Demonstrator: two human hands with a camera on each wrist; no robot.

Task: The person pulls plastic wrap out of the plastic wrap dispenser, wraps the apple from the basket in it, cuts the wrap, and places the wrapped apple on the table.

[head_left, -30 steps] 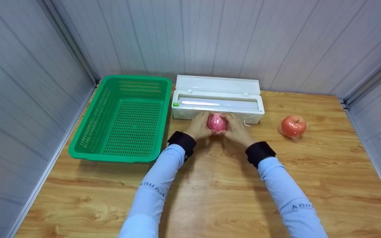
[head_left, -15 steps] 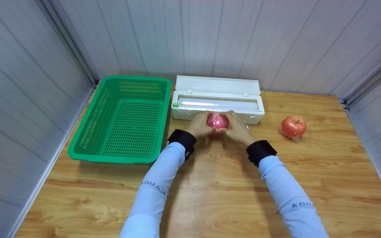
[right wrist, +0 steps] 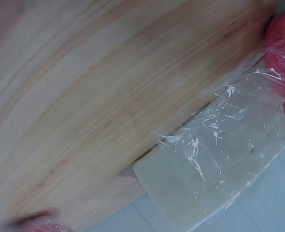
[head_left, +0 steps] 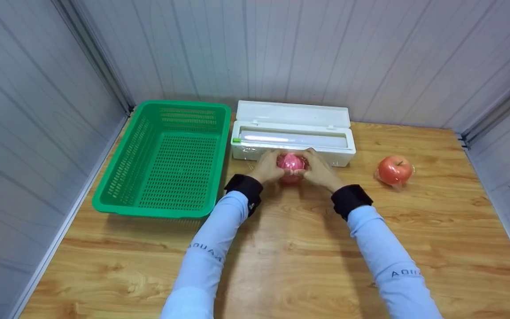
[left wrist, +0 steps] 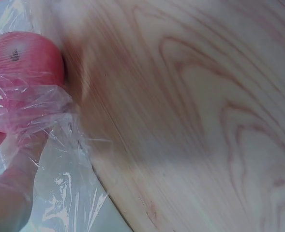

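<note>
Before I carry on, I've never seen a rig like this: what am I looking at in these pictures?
There's no robot: a person works with a bare left hand and right hand. The wide picture comes from a head-worn camera looking forward and down; the two close-ups come from a camera on each wrist. On the wood-grain table are a green perforated basket at left, an open white cling-film dispenser at the back and a film-wrapped apple at right. Both hands hold a second apple, with clear film around it.
</note>
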